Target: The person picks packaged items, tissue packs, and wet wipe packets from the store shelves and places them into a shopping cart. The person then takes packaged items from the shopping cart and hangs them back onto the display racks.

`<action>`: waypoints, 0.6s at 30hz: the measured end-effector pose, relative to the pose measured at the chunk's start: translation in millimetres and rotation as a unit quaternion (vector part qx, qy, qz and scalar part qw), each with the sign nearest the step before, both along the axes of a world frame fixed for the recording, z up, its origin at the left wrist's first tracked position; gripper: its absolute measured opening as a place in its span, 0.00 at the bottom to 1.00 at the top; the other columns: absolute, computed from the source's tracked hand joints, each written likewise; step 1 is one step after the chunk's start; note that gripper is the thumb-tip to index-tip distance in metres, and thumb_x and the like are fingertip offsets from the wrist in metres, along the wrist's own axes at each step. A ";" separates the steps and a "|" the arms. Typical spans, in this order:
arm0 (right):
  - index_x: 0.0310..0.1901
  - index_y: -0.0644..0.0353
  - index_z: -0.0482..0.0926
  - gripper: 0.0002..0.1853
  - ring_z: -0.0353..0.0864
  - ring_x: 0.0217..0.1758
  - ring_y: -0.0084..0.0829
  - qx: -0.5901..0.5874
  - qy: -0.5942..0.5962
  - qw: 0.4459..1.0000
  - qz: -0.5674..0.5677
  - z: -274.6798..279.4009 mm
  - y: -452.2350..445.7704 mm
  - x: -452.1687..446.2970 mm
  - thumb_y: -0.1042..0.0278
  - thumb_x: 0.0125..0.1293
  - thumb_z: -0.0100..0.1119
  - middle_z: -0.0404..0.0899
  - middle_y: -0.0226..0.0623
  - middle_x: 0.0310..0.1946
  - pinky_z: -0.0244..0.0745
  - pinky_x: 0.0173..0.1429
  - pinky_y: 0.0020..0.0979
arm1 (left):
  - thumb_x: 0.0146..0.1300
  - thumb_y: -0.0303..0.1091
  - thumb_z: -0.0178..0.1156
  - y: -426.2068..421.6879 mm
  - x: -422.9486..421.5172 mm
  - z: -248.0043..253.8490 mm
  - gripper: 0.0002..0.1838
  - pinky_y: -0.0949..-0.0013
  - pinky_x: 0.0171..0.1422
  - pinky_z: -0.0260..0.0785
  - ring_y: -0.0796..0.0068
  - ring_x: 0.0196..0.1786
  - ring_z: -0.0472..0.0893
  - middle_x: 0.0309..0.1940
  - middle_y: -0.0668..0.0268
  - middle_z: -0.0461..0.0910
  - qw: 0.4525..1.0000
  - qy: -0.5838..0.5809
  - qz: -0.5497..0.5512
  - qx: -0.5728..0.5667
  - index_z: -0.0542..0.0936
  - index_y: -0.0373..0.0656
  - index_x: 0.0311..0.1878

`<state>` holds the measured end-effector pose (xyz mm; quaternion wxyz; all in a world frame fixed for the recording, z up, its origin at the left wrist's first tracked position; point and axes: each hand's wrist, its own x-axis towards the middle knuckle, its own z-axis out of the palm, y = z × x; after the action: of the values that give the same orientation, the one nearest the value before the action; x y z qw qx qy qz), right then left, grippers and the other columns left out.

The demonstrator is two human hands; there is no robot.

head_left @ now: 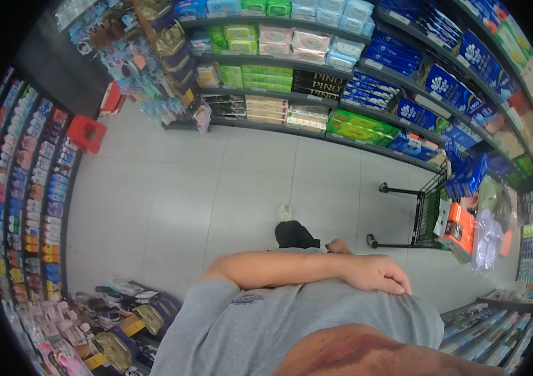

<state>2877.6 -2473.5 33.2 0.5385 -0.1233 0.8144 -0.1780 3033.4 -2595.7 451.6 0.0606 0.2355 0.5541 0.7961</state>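
Observation:
My left forearm crosses the front of my grey T-shirt (266, 313). At its end, my left hand (376, 274) rests against the right side of the shirt with its fingers curled in. Whatever those fingers may hold is hidden. Beyond the forearm, only a small part of my right hand (340, 246) shows, low in front of my body. Its fingers look closed, and a small dark thing I cannot make out is at their left side. A dark trouser leg (296, 235) and a light shoe (285, 213) are below me.
A black shopping cart (426, 210) stands at the right, with an orange box (459, 227), blue packs (469, 175) and a clear-wrapped bundle (487, 235). Tissue shelves (266, 124) curve ahead. Slipper racks (34, 182) line the left, near a red stool (89, 133). Grey tiles (179, 188) cover the floor.

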 end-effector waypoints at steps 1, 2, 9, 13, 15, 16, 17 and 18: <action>0.35 0.63 0.79 0.12 0.82 0.24 0.32 0.001 0.000 1.000 0.010 -2.3 -13.5 -3.6 0.62 0.61 0.58 0.82 0.39 0.26 0.77 0.27 0.32 | 0.71 0.35 0.54 -14.4 -0.7 -1.8 0.13 0.73 0.52 0.68 0.80 0.46 0.78 0.43 0.66 0.83 1.000 -0.006 0.010 -0.013 0.81 0.39 0.51; 0.35 0.63 0.79 0.12 0.82 0.24 0.32 0.003 -0.001 1.000 0.012 -5.7 -25.2 -5.7 0.62 0.61 0.58 0.82 0.39 0.26 0.77 0.27 0.32 | 0.70 0.35 0.55 -28.7 -1.0 -4.1 0.13 0.73 0.50 0.69 0.81 0.43 0.78 0.40 0.67 0.83 0.999 -0.014 0.020 -0.024 0.80 0.37 0.49; 0.35 0.63 0.79 0.12 0.82 0.24 0.32 0.008 -0.013 0.999 0.050 -35.8 -140.7 -39.3 0.62 0.61 0.58 0.83 0.40 0.26 0.77 0.27 0.32 | 0.71 0.36 0.53 -152.1 -23.9 -17.8 0.12 0.73 0.52 0.68 0.80 0.47 0.79 0.44 0.69 0.83 0.994 -0.028 0.043 -0.099 0.81 0.40 0.48; 0.34 0.63 0.79 0.12 0.82 0.24 0.32 -0.002 -0.018 0.995 0.095 -54.8 -232.6 -67.8 0.61 0.61 0.58 0.83 0.40 0.26 0.77 0.28 0.32 | 0.72 0.35 0.52 -232.5 -57.9 -26.9 0.12 0.73 0.54 0.68 0.79 0.50 0.78 0.45 0.68 0.82 0.994 -0.014 0.025 -0.104 0.79 0.40 0.51; 0.34 0.63 0.79 0.12 0.82 0.25 0.32 -0.030 0.000 0.986 0.164 -57.8 -283.4 -87.1 0.61 0.61 0.58 0.83 0.40 0.26 0.77 0.28 0.32 | 0.73 0.35 0.52 -274.0 -77.2 -28.6 0.12 0.72 0.56 0.68 0.78 0.52 0.78 0.46 0.68 0.81 0.995 -0.017 0.012 -0.095 0.77 0.41 0.53; 0.34 0.63 0.79 0.12 0.82 0.25 0.32 -0.057 0.020 0.974 0.219 -60.7 -308.4 -98.5 0.61 0.61 0.58 0.83 0.40 0.26 0.77 0.28 0.32 | 0.73 0.36 0.52 -294.9 -82.1 -38.0 0.13 0.71 0.59 0.68 0.77 0.54 0.77 0.49 0.67 0.79 0.997 -0.031 0.033 -0.065 0.76 0.41 0.55; 0.34 0.63 0.79 0.12 0.82 0.25 0.32 -0.119 0.072 0.928 0.345 -64.9 -333.0 -110.0 0.61 0.61 0.58 0.83 0.40 0.26 0.77 0.28 0.32 | 0.73 0.36 0.52 -317.9 -85.8 -50.1 0.14 0.71 0.61 0.67 0.77 0.55 0.76 0.51 0.66 0.78 0.997 -0.046 0.053 -0.035 0.75 0.42 0.57; 0.34 0.63 0.79 0.12 0.82 0.25 0.33 -0.173 0.148 0.855 0.466 -68.0 -359.6 -121.5 0.61 0.61 0.58 0.83 0.40 0.26 0.78 0.28 0.32 | 0.73 0.38 0.52 -344.4 -86.3 -65.8 0.15 0.70 0.65 0.66 0.75 0.58 0.74 0.55 0.65 0.75 0.991 -0.096 0.072 -0.057 0.74 0.43 0.58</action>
<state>2756.0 -2833.0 -34.7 0.4017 -0.6045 0.6875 -0.0235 2947.1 -2940.1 385.8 0.0689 0.1138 0.6060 0.7843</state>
